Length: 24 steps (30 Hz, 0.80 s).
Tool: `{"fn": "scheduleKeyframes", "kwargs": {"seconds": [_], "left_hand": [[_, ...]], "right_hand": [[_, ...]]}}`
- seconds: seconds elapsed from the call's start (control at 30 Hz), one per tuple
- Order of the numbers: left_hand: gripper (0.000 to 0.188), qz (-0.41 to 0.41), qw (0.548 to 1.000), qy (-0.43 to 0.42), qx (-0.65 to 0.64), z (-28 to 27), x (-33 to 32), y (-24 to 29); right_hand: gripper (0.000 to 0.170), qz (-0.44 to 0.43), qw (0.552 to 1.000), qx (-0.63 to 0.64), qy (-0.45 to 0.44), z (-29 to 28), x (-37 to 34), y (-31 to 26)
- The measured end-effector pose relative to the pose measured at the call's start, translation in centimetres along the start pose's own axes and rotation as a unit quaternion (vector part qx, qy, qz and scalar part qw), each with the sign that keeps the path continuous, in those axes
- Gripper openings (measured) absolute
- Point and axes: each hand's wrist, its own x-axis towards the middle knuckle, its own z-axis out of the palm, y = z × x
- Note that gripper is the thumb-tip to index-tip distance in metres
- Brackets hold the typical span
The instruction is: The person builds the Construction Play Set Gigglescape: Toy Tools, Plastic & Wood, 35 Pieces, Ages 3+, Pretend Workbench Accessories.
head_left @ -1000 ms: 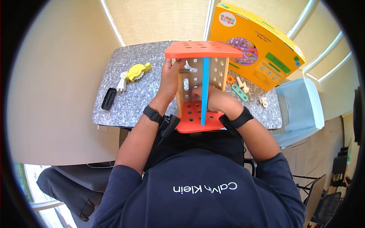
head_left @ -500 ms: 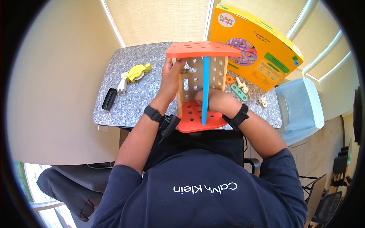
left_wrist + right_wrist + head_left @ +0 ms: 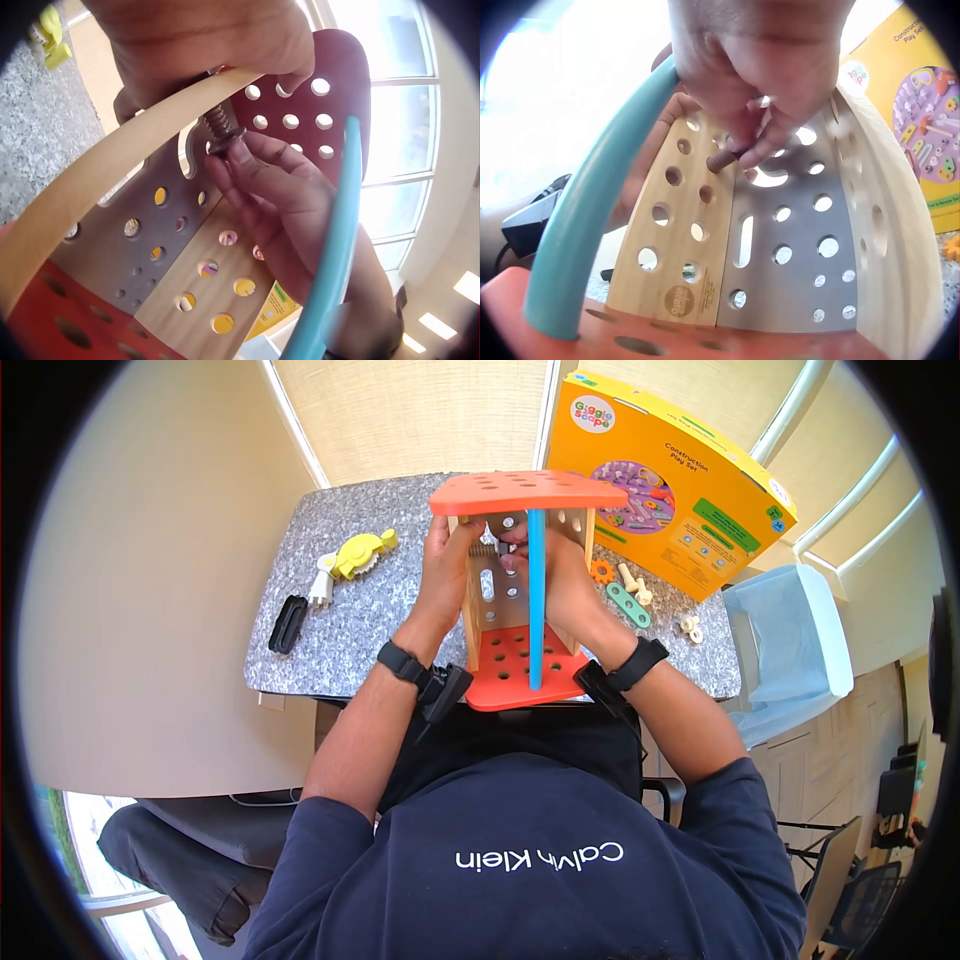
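A wooden toolbox-like frame with an orange-red top panel [image 3: 530, 490], a red lower panel [image 3: 510, 670] and a blue rod [image 3: 538, 600] stands at the table's near edge. The left hand [image 3: 445, 575] grips its left wooden side near the top. Inside the frame, the right hand [image 3: 570, 585] pinches a brown piece [image 3: 227, 141] at the end of a threaded bolt [image 3: 217, 118], between thumb and fingers. That bolt sticks inward from the perforated wooden side [image 3: 679, 225], as the right wrist view shows.
On the speckled table [image 3: 340, 640] lie a yellow toy saw [image 3: 358, 555] and a black tray [image 3: 288, 624] at left. An orange gear [image 3: 602, 571], a green strip [image 3: 628, 605] and pale bolts lie right, before a yellow box [image 3: 690, 480]. A light-blue bin [image 3: 790, 650] stands right.
The right hand has moved up inside the frame, from near the lower panel to the bolt, where it now pinches the brown piece. The left hand keeps its grip; the frame has shifted slightly left.
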Motion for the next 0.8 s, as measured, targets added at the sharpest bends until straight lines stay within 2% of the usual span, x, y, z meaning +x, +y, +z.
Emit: {"fn": "scheduleKeyframes", "kwargs": {"seconds": [0.13,0.2,0.33,0.4,0.47,0.53,0.6,0.63,0.7,0.8], "left_hand": [[0.037,-0.007,1.0,0.006,-0.002,-0.2,-0.2,-0.2],[0.038,-0.01,1.0,0.003,-0.006,-0.4,-0.2,-0.5],[0.037,0.003,1.0,-0.003,0.005,-0.4,-0.1,-0.6],[0.038,0.007,1.0,-0.006,0.011,-0.4,0.0,-0.6],[0.035,0.006,1.0,-0.006,0.028,-0.7,0.1,-0.7],[0.035,-0.003,1.0,-0.01,0.026,-0.6,-0.1,-0.6],[0.035,-0.012,1.0,-0.013,0.024,-0.2,-0.4,-0.1],[0.035,-0.019,1.0,-0.014,0.014,0.5,-0.9,0.6],[0.035,-0.027,1.0,-0.015,0.003,0.6,-1.1,1.0],[0.037,-0.047,0.997,-0.059,-0.007,-0.2,-0.7,0.3]], "right_hand": [[0.029,-0.02,0.999,-0.02,-0.03,0.1,0.7,0.9],[0.028,0.029,0.998,0.012,-0.054,0.1,0.9,0.6],[0.025,0.059,0.994,0.064,-0.058,0.5,1.2,1.1],[0.022,0.076,0.985,0.15,-0.047,1.0,1.3,1.5],[0.023,0.089,0.984,0.145,-0.055,1.1,1.7,2.3],[0.028,0.101,0.983,0.14,-0.065,1.1,2.1,2.7],[0.042,0.144,0.98,0.094,-0.105,1.0,2.5,2.7],[0.042,0.144,0.98,0.094,-0.105,1.1,2.5,2.4],[0.061,0.237,0.961,0.101,-0.101,1.4,2.4,1.8],[0.069,0.269,0.946,0.131,-0.122,1.5,2.4,1.5]]}}
